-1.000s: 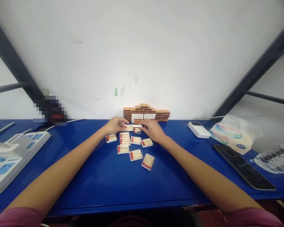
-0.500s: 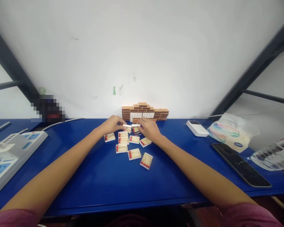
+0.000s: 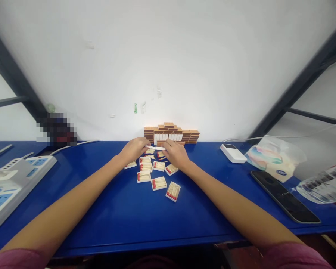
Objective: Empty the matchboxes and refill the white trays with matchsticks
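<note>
My left hand is closed on a white matchbox tray, which is tilted. Beside it, my right hand pinches another white matchbox tray. Loose matches lie just below the two trays. Nearer to me, several open trays of red-tipped matches are spread on the blue table, among them a tilted tray and a flat tray. Behind my hands, against the wall, stands a stepped stack of brown matchboxes with upright white pieces in its middle.
On the left lies a large white power strip. To the right are a small white device, a tissue pack, a black phone and a clear plastic bottle. A white wall closes off the back.
The tray in my left hand has tilted, and both trays show less of their insides. My left hand has shifted slightly and covers part of the leftmost match tray.
</note>
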